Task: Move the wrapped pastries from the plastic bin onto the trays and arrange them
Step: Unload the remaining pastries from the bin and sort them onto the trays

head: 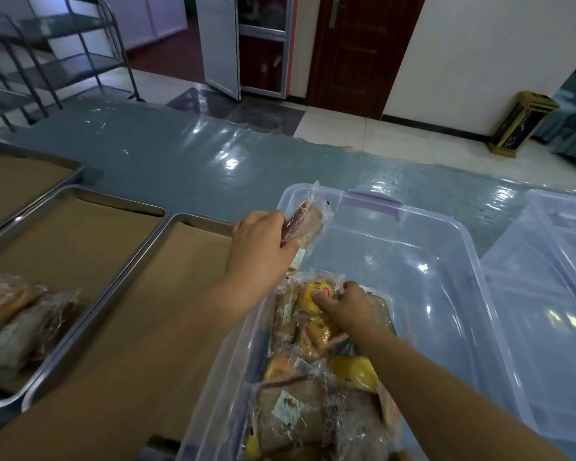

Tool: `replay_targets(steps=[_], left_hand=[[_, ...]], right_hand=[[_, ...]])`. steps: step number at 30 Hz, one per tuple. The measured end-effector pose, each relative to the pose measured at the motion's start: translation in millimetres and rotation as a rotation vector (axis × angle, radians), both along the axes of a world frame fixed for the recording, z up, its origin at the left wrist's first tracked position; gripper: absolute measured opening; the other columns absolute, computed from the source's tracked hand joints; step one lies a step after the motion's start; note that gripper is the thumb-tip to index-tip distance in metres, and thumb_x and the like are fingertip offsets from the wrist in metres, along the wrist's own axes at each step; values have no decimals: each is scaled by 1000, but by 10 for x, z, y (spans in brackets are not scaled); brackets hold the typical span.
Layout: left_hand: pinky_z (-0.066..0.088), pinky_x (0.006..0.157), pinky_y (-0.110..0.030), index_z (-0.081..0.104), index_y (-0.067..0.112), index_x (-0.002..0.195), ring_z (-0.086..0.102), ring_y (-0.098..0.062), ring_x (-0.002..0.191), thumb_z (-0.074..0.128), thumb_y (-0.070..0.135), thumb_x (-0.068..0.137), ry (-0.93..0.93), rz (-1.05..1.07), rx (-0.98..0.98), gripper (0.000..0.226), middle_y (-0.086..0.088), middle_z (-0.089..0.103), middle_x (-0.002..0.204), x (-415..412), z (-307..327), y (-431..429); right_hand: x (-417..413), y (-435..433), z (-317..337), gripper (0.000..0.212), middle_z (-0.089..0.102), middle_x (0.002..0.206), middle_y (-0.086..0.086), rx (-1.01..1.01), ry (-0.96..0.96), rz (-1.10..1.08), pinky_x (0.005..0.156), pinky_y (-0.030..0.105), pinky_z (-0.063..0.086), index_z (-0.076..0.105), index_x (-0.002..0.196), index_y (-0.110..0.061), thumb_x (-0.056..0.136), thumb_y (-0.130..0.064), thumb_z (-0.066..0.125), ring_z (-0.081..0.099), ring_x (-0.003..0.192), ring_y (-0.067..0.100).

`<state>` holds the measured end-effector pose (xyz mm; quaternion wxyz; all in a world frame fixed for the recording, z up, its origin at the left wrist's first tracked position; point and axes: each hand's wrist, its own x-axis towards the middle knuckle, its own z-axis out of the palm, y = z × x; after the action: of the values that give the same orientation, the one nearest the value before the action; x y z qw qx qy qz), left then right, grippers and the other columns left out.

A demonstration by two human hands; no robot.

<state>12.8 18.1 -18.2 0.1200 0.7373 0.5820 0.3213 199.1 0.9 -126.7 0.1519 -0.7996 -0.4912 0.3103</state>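
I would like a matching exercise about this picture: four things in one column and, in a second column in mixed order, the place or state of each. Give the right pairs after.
Column one
1. left hand
2. right hand
3. middle tray
4. waste bin

Column two
A. stands on the floor near the white wall
B. grips a yellow wrapped pastry inside the plastic bin
C. bears a few wrapped pastries at its near end
D. holds a brown wrapped pastry above the bin's far left corner

Pairs: 1-D, 2-B, 3-C, 4-A
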Motion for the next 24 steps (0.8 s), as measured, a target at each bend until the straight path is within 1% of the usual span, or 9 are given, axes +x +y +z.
replay_targets(steps=[3,5,6,8,10,13,16,20,24], left_hand=[[27,68,-30,29,30,67,38,-16,84,60,33,85,-7,-8,-11,35,6,42,80,4,12,-2],[28,68,-30,29,30,67,38,-17,83,59,32,85,-7,-7,-11,35,5,42,80,9,22,-11],[28,68,-30,31,29,69,39,-17,84,59,32,85,-5,-7,-11,33,5,42,81,11,26,-13],[29,67,-30,35,26,72,40,-17,84,59,32,85,-2,-7,-11,28,4,43,82,14,29,-16],[29,65,-29,37,25,73,40,-16,82,59,32,86,-4,-6,-5,27,5,42,81,16,33,-23],[29,63,-30,38,24,73,42,-18,80,59,31,85,-8,-8,-12,26,4,43,79,20,44,-30],[29,62,-32,39,21,72,43,-20,79,60,30,84,-6,-11,-9,27,4,42,74,14,47,-35],[27,57,-32,37,22,69,43,-20,76,62,31,84,-15,-14,7,30,5,41,71,-1,56,-50],[31,55,-33,45,16,75,47,-21,72,61,31,84,-80,-30,16,23,0,48,74,-14,85,-85]], right_hand=[[-10,21,79,55,53,85,-7,-65,11,20,53,24,38,44,95,-28,67,-74,59,46,64,6],[-9,11,111,54,56,88,-6,-69,53,18,47,20,33,45,94,-29,67,-72,62,45,62,4],[-11,-3,118,53,57,92,-5,-63,78,24,48,20,34,46,96,-28,68,-69,64,47,64,5],[-30,-59,134,55,55,94,-6,-48,119,41,59,23,41,47,104,-27,70,-66,65,52,74,10],[-62,-154,133,52,53,88,-9,-10,60,73,67,29,44,44,104,-28,74,-66,61,52,79,13],[-107,-279,180,42,48,73,-13,88,-90,120,63,32,42,38,94,-28,79,-64,56,51,72,13],[-67,-345,282,40,49,71,-10,170,-84,106,58,33,39,37,90,-26,81,-59,57,50,67,13],[82,-446,453,40,50,67,-5,255,-143,46,49,30,29,29,74,-28,84,-55,57,45,59,9],[177,-489,696,41,49,66,-4,353,-190,-29,52,33,29,32,79,-22,85,-54,56,48,62,21]])
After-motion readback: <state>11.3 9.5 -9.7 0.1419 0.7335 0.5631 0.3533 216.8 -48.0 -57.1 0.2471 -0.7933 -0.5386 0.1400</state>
